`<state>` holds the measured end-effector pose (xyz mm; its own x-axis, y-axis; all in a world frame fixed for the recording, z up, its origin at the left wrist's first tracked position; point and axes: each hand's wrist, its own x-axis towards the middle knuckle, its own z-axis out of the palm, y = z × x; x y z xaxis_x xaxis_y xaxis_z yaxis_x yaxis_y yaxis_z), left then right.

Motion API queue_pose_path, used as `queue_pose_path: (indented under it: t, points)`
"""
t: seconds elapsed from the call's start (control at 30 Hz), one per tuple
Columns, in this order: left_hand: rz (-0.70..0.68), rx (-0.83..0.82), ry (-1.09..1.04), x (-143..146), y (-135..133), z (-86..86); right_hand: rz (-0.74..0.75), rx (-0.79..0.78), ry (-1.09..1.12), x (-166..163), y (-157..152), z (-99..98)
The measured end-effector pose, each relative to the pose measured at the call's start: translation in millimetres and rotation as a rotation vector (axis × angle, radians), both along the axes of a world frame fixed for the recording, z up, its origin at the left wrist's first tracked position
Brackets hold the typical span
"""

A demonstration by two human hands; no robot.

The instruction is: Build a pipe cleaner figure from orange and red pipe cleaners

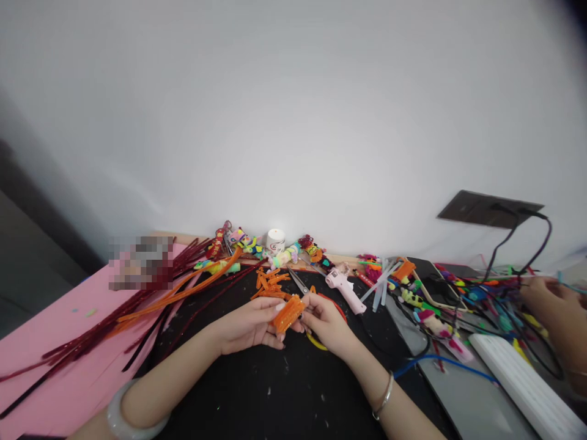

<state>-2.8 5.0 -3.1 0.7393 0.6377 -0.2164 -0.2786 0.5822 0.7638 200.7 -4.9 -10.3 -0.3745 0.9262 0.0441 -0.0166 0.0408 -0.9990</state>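
Between my two hands is an orange coil of pipe cleaner (pixel 288 313), held just above the black work mat (pixel 257 397). My left hand (pixel 250 324) pinches its left end between thumb and fingers. At the right end, my right hand (pixel 323 321) has its thumb and fingertips closed on the same coil. Behind my hands lies a pile of short orange pipe cleaner pieces (pixel 271 282). Scissors (pixel 298 281) rest beside that pile, their handles partly hidden by my right hand. A pink glue gun (pixel 346 290) lies to the right.
Dark red pipe cleaners (pixel 123 311) spread over the pink surface (pixel 50 366) at left. A white cup-shaped container (pixel 276 241) stands by the wall. Glue sticks (pixel 381 284), a phone (pixel 433 281) and a white power strip (pixel 527 385) lie at right, near another person's hand (pixel 553 305).
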Motion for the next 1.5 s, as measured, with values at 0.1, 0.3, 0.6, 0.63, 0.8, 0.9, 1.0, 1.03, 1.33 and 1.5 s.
queue_pose_path:
  t: [0.1, 0.3, 0.6, 0.63, 0.8, 0.9, 1.0, 1.03, 1.33, 1.5]
  points:
    - [0.074, -0.043, -0.014, -1.4, 1.8, 1.4, -0.088, 0.015, 0.014, 2.0, 2.7, -2.8]
    - [0.318, -0.032, 0.022, -1.5, 8.6, 3.3, -0.316, 0.059, 0.134, 8.7, 11.1, -4.9]
    - [0.480, -0.060, 0.000, 0.6, 13.8, 0.0, -0.414, 0.079, 0.216, 13.0, 11.8, 0.4]
    - [0.491, -0.066, 0.009, 0.7, 13.9, -0.4, -0.408, 0.074, 0.218, 12.5, 11.2, 1.4]
    - [0.468, -0.106, 0.046, 0.4, 13.9, -2.7, -0.336, 0.036, 0.206, 10.8, 9.3, 4.0]
    - [0.428, -0.121, 0.058, 0.2, 13.6, -4.3, -0.302, 0.034, 0.160, 11.0, 8.9, 3.9]
    - [0.400, -0.119, 0.050, 0.4, 13.6, -5.6, -0.267, 0.021, 0.165, 11.5, 8.7, 3.1]
    - [0.399, -0.122, 0.049, 0.5, 13.7, -5.9, -0.255, 0.012, 0.175, 11.6, 8.6, 2.8]
    - [0.422, -0.174, 0.041, 1.8, 12.4, -4.1, -0.207, -0.058, 0.218, 10.2, 6.6, 2.4]
    - [0.396, -0.136, 0.059, 2.9, 9.5, -3.7, -0.208, -0.060, 0.214, 10.0, 6.3, 2.2]
